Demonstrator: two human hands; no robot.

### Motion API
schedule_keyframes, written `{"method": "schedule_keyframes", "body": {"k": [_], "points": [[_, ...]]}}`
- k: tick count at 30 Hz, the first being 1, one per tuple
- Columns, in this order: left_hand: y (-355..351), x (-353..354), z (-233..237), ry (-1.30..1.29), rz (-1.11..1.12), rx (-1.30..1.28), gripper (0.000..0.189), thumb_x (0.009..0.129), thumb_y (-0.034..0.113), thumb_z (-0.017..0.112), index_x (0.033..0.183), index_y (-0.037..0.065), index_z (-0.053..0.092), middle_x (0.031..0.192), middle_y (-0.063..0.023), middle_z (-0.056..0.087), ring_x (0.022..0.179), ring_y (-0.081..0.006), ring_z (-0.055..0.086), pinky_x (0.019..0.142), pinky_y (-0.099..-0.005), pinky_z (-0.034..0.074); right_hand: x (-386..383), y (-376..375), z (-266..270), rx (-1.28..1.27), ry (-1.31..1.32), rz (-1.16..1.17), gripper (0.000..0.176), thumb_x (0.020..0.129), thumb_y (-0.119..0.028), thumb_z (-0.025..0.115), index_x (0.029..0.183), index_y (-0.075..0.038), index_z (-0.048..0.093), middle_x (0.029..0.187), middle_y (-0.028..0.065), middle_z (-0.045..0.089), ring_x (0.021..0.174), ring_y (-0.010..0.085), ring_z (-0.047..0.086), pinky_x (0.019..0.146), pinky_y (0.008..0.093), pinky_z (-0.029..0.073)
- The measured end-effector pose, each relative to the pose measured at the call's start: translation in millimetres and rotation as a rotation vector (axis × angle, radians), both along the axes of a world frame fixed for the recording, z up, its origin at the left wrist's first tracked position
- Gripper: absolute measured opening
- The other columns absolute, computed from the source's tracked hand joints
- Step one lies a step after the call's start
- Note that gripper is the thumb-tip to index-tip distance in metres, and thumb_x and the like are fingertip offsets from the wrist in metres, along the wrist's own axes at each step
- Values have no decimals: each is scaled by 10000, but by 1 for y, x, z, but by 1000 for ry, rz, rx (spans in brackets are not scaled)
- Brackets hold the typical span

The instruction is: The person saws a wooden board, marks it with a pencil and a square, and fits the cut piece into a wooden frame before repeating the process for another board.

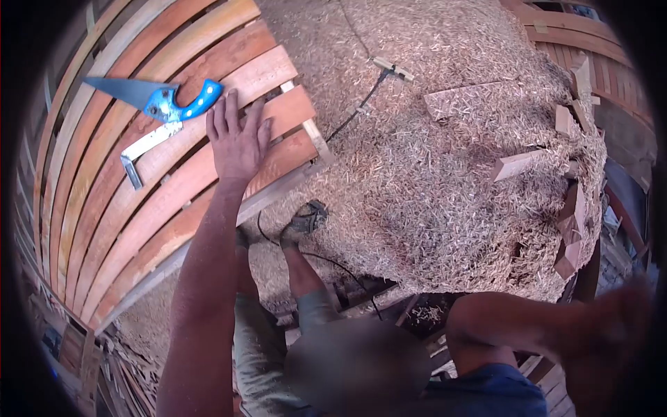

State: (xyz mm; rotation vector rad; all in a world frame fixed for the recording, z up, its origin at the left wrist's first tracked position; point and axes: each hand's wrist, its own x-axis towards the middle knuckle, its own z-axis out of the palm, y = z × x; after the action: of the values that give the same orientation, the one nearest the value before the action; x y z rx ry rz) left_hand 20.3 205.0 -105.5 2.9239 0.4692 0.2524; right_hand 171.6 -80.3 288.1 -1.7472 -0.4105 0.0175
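Note:
My left hand [237,136] lies palm down on a panel of spaced reddish wooden slats [278,108], fingers stretched out. Just beyond its fingertips rests a handsaw [163,99] with a blue handle, its blade pointing left. Below the saw handle, a metal try square [151,147] lies across the slats. At the lower right, my right hand [622,313] is dark and smeared by motion, so its fingers cannot be made out. Nothing I can recognise shows in it.
Wood shavings [431,181] cover the ground in a thick heap, with wood offcuts [517,165] along its right side. A dark cable [358,108] crosses it. A shod foot [306,217] and legs in green shorts [260,347] stand beside the panel. Slatted wood [587,45] lies at upper right.

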Motion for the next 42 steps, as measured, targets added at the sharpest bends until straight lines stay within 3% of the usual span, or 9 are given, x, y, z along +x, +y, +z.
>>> {"method": "schedule_keyframes", "body": {"k": [6, 10, 13, 18, 20, 21, 24, 30, 42], "points": [[2, 3, 0, 26, 26, -30, 444, 1046, 463, 582, 1430, 251, 652, 1653, -178, 383, 1544, -377, 307, 1283, -557, 201, -14, 60, -126, -267, 370, 29, 383, 938, 11, 622, 1296, -62, 737, 863, 53, 728, 680, 90, 638, 548, 261, 483], [1, 2, -4, 32, 30, -54, 447, 1038, 486, 580, 1403, 243, 664, 1665, -168, 368, 1557, -374, 282, 1287, -566, 178, -35, 107, -242, -243, 647, 181, 306, 1000, -51, 653, 1291, -75, 742, 827, -8, 647, 710, 67, 575, 650, 233, 484], [2, 2, -6, 53, 42, -65, 461, 1033, 497, 581, 1365, 191, 675, 1671, -168, 361, 1564, -372, 274, 1289, -572, 166, -44, 129, -279, -276, 548, 213, 245, 1017, -95, 686, 1251, -56, 748, 848, 2, 662, 753, 69, 607, 675, 248, 506], [3, 2, -5, 41, 23, -81, 643, 975, 624, 615, 1331, 92, 662, 1655, -198, 368, 1556, -398, 281, 1285, -587, 166, -27, 134, -322, -495, 333, 258, 233, 1036, -152, 679, 1212, -11, 734, 902, 109, 737, 768, 178, 695, 713, 326, 559], [3, 2, 1, 23, 5, -105, 762, 931, 711, 637, 1342, 69, 638, 1645, -217, 363, 1551, -414, 278, 1282, -596, 176, -19, 127, -342, -527, 65, 275, 221, 1032, -155, 672, 1181, -8, 743, 947, 137, 754, 799, 220, 721, 747, 346, 574], [3, 3, 2, 26, 0, -99, 808, 908, 745, 636, 1347, 67, 635, 1646, -221, 359, 1554, -419, 272, 1281, -600, 176, -15, 128, -342, -540, -68, 283, 217, 1029, -156, 669, 1166, -7, 747, 970, 151, 763, 815, 241, 734, 765, 356, 581], [2, 2, -1, 40, -1, -80, 898, 863, 817, 630, 1353, 65, 636, 1650, -222, 359, 1558, -423, 267, 1279, -612, 172, -11, 125, -338, -510, 326, 279, 189, 992, -112, 693, 1142, -21, 764, 1045, 151, 770, 909, 260, 754, 827, 369, 588], [1, 5, -6, 7, 9, -52, 917, 843, 841, 622, 1344, 73, 654, 1656, -207, 364, 1561, -407, 276, 1282, -620, 170, -13, 126, -340, -429, 65, 212, 239, 938, -53, 737, 1172, -61, 781, 1106, 131, 776, 1019, 291, 732, 890, 386, 586], [2, 4, -4, 35, 2, -47, 905, 828, 811, 686, 1357, 79, 645, 1663, -225, 339, 1551, -447, 280, 1265, -616, 208, -11, 119, -359, -368, 59, 305, 271, 936, -67, 761, 1204, -76, 801, 1077, 129, 776, 1056, 281, 697, 923, 390, 574]]}}
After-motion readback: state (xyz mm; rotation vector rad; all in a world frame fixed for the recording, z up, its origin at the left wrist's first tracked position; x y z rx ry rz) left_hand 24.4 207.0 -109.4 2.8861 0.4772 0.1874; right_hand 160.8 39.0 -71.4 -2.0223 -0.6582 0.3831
